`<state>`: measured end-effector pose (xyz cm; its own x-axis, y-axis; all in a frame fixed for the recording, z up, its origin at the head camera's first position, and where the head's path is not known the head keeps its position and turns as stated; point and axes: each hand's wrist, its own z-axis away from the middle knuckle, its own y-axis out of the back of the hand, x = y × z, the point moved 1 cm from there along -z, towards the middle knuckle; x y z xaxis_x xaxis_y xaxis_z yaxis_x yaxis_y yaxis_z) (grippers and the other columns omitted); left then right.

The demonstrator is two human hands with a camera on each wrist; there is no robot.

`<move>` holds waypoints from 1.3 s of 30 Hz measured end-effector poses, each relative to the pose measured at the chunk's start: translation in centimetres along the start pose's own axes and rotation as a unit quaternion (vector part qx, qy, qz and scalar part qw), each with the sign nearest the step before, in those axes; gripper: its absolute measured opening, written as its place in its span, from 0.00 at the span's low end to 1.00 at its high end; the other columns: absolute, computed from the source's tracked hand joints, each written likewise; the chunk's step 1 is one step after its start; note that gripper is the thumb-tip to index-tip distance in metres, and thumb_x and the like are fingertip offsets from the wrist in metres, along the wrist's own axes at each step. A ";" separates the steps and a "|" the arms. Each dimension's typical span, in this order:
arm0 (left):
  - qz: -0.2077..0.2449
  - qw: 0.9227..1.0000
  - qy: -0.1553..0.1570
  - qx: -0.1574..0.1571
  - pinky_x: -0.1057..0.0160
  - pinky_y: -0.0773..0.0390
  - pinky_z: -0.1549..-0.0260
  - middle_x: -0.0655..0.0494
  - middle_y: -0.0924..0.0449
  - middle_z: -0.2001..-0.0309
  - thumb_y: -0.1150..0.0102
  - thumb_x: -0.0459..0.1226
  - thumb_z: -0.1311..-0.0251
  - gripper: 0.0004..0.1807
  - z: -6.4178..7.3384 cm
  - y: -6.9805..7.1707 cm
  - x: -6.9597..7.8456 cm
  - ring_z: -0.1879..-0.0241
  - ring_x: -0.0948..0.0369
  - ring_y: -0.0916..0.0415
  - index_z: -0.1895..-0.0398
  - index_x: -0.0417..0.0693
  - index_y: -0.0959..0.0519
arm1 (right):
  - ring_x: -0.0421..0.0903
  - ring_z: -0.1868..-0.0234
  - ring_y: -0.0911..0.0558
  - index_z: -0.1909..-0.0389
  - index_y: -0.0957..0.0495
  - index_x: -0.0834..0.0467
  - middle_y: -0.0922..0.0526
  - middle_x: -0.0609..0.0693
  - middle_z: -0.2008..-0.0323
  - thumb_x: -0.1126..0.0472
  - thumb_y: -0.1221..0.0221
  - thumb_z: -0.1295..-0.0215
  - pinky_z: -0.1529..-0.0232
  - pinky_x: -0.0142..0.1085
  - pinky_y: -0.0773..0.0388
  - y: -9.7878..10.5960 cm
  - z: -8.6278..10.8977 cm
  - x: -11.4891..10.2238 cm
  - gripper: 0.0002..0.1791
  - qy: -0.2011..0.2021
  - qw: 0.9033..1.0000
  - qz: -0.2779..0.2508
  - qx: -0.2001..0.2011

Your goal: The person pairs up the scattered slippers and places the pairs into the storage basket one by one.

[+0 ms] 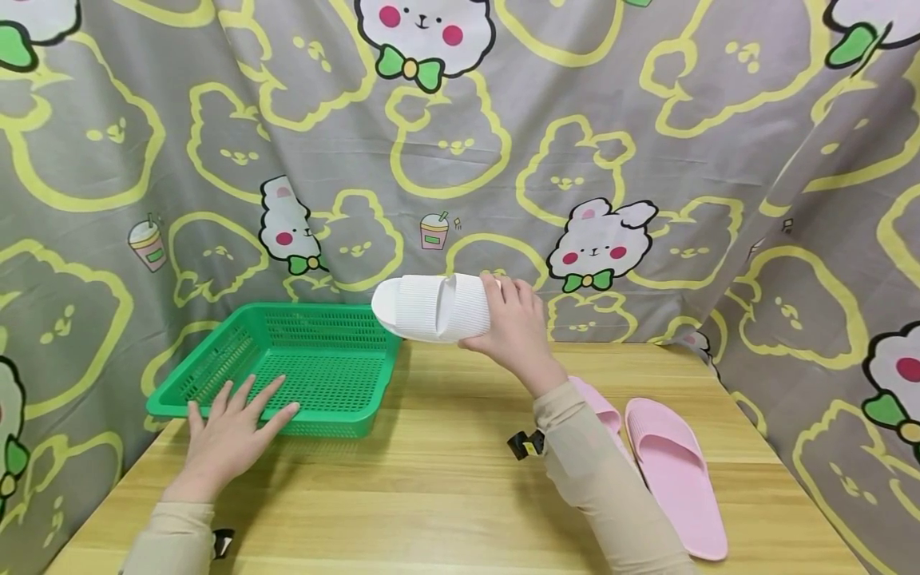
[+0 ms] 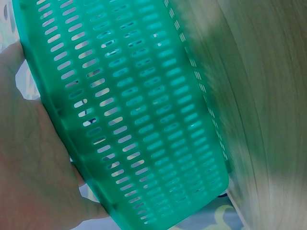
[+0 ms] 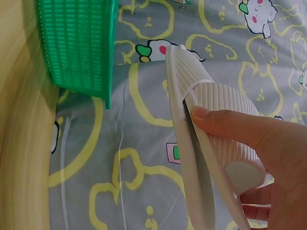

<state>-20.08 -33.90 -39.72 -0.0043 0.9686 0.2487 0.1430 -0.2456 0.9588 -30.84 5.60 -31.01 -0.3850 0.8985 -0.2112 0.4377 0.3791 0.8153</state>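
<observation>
My right hand (image 1: 513, 323) grips a pair of white slippers (image 1: 417, 310) with ribbed straps, raised above the far part of the table. In the right wrist view the thumb presses on one ribbed strap (image 3: 225, 103) and the two soles lie close together; the other fingers are mostly hidden behind. A green perforated basket (image 1: 370, 417) stands at the left. Across its near rim rests my left hand (image 1: 230, 435), fingers spread and fairly straight. The left wrist view shows that hand along the rim, beside the slotted basket wall (image 2: 129, 110).
On the right of the wooden table (image 1: 431, 495) lies a pink slipper (image 1: 679, 487). Another pink slipper (image 1: 600, 403) is partly covered by my right sleeve (image 1: 604, 479). A grey patterned curtain (image 1: 489, 216) hangs behind the table and along both sides.
</observation>
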 end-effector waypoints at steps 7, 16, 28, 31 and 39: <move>0.000 1.000 0.001 0.000 0.19 0.77 0.43 0.33 0.56 0.24 0.64 0.69 0.35 0.41 0.0 0.1 0.1 0.28 0.27 0.66 0.22 0.70 0.55 | 0.57 0.35 0.37 0.30 0.42 0.51 0.30 0.55 0.37 0.37 0.23 0.66 0.35 0.55 0.36 -0.2 -0.7 -0.9 0.61 -0.005 1.000 -0.002 -0.010; -0.001 1.000 -0.001 0.006 0.19 0.76 0.43 0.34 0.56 0.24 0.63 0.68 0.34 0.40 0.1 0.2 0.2 0.28 0.27 0.65 0.22 0.70 0.54 | 0.57 0.35 0.38 0.30 0.42 0.50 0.30 0.56 0.37 0.38 0.24 0.65 0.35 0.55 0.37 -0.5 -1.4 -2.2 0.60 -0.007 1.000 -0.007 -0.019; 0.002 1.000 -0.003 0.012 0.19 0.76 0.43 0.34 0.57 0.24 0.62 0.67 0.34 0.40 0.1 0.2 0.1 0.28 0.28 0.66 0.22 0.70 0.55 | 0.58 0.34 0.36 0.30 0.41 0.51 0.30 0.56 0.37 0.35 0.25 0.65 0.37 0.54 0.34 -0.9 -2.4 -3.1 0.60 -0.003 1.000 0.007 -0.024; 0.002 1.000 -0.004 0.014 0.19 0.76 0.43 0.34 0.57 0.24 0.62 0.67 0.34 0.40 0.2 0.2 0.1 0.28 0.28 0.66 0.22 0.70 0.55 | 0.58 0.35 0.36 0.30 0.41 0.52 0.30 0.56 0.37 0.35 0.25 0.64 0.36 0.54 0.35 -0.9 -2.7 -3.4 0.59 -0.002 1.000 0.004 -0.024; -0.001 1.000 -0.003 0.014 0.19 0.75 0.42 0.35 0.57 0.24 0.62 0.67 0.34 0.40 0.2 0.1 0.2 0.28 0.28 0.65 0.22 0.70 0.55 | 0.57 0.34 0.37 0.29 0.41 0.51 0.30 0.55 0.37 0.36 0.27 0.62 0.35 0.53 0.37 -0.9 -3.8 -4.3 0.58 0.000 0.999 0.012 -0.033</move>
<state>-19.82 -33.69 -39.56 0.0009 0.9693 0.2458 0.1706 -0.2424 0.9551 -32.63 0.57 -28.78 -0.3743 0.9075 -0.1905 0.3934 0.3415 0.8536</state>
